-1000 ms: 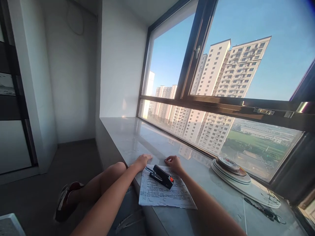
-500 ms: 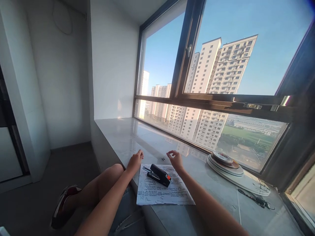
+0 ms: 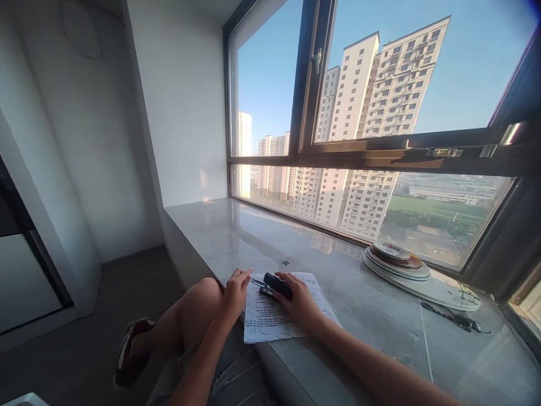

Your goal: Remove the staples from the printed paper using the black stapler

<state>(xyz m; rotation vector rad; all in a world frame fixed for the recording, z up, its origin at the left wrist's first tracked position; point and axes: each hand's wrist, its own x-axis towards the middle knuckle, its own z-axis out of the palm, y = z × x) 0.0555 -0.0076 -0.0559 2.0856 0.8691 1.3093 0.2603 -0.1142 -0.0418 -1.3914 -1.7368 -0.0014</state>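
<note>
A black stapler (image 3: 276, 285) lies over the printed sheets (image 3: 270, 327), its narrow metal front part sticking out to the left. My right hand (image 3: 298, 299) is closed round the stapler's body from the right, thumb in front and fingers over the top. At the left edge of the paper, my left hand (image 3: 237, 286) is closed with its fingertips close to the stapler's metal end. Whether those fingers touch it or pinch something small cannot be made out. Two tiny dark pieces (image 3: 286, 262), perhaps staples, lie just beyond the paper.
A stack of plates (image 3: 393, 262) stands on the stone sill (image 3: 198, 225) to the right, by the window. In front of it lies a dark looped object (image 3: 459, 318), perhaps glasses or a cord. My bent knee (image 3: 207, 296) is below the sill's edge.
My right hand has come down from above the sill and taken hold of the stapler. My left hand has moved to the stapler's metal end. The view has shifted slightly.
</note>
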